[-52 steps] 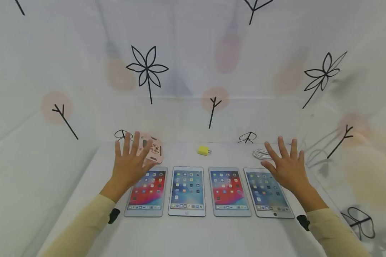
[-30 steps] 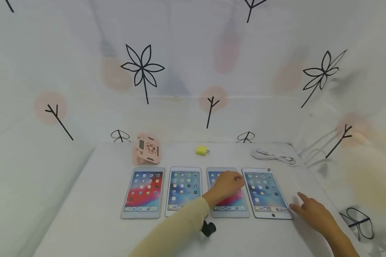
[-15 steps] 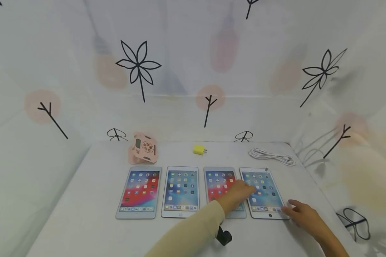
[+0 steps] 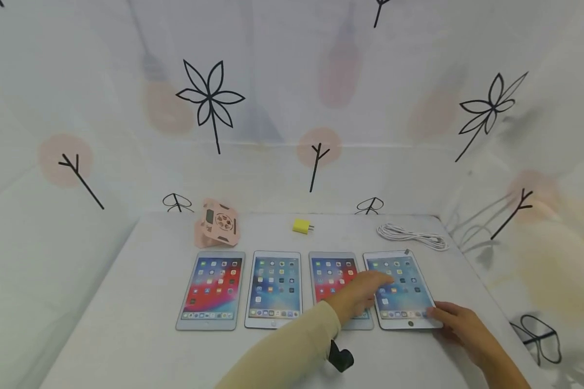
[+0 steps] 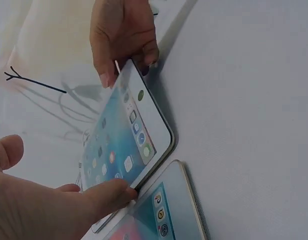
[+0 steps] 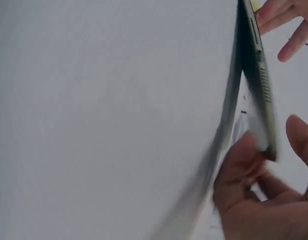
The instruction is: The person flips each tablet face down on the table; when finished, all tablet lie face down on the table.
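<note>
The rightmost white tablet [image 4: 405,289] has a lit blue screen. My right hand [image 4: 459,324] pinches its lower right corner, thumb on the front and fingers beneath. In the right wrist view that tablet's edge [image 6: 264,75] is tilted up off the table. At the opposite long side is my left hand [image 4: 357,294], its fingers reaching to the tablet's left edge and its thumb apart. In the left wrist view a left finger [image 5: 111,195] touches that edge. Under the left forearm and hand lies a red-and-blue-screened tablet [image 4: 331,275], partly covered.
Two more lit tablets, one with a blue screen [image 4: 273,289] and one with a red screen [image 4: 211,292], lie to the left. Behind the row stand a pink folding stand [image 4: 219,221], a yellow charger plug [image 4: 301,226] and a coiled white cable [image 4: 411,236]. Patterned cloth surrounds the white table.
Both hands, first spread above the table, have come to the rightmost tablet. The right hand has taken its lower right corner and raised it slightly; the left has moved right to its left edge.
</note>
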A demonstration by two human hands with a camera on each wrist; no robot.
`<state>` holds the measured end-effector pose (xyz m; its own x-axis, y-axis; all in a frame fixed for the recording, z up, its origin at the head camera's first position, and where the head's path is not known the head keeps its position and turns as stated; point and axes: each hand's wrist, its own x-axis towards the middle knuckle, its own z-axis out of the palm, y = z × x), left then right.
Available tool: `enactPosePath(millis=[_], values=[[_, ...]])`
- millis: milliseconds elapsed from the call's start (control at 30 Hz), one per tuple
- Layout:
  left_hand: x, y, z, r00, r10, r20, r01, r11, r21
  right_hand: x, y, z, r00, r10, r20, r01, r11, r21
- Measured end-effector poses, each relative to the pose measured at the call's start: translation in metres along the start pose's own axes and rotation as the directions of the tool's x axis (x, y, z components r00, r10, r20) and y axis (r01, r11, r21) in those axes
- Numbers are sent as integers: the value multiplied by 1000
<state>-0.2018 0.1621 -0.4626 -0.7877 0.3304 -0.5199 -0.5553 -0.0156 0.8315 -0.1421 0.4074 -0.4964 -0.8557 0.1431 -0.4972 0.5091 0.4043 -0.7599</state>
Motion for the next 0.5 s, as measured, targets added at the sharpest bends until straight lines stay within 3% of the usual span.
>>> enactPosePath(millis=[67,100,233,300,367,500], values=[[-1,1,0,1000,2,24,-1,1000,-20,-3,0,2,997,-76,24,71,982,178],[-1,2,0,999,2,32,-1,1000,-29,-5,-1,3,991,-127,35,112,953,281],[-5,4,0,996,-1,94,7,998,-63,-16,-8,12,944,-328,31,255,788,560],[-7,4,1,987,7,163,6,997,-79,-22,-13,18,920,-392,18,304,742,597],[-9,5,2,973,21,232,-2,997,-82,-28,-19,23,903,-429,-18,365,744,560],[-13,10,4,945,77,317,-58,996,-67,-42,-34,32,875,-472,-109,476,796,373]])
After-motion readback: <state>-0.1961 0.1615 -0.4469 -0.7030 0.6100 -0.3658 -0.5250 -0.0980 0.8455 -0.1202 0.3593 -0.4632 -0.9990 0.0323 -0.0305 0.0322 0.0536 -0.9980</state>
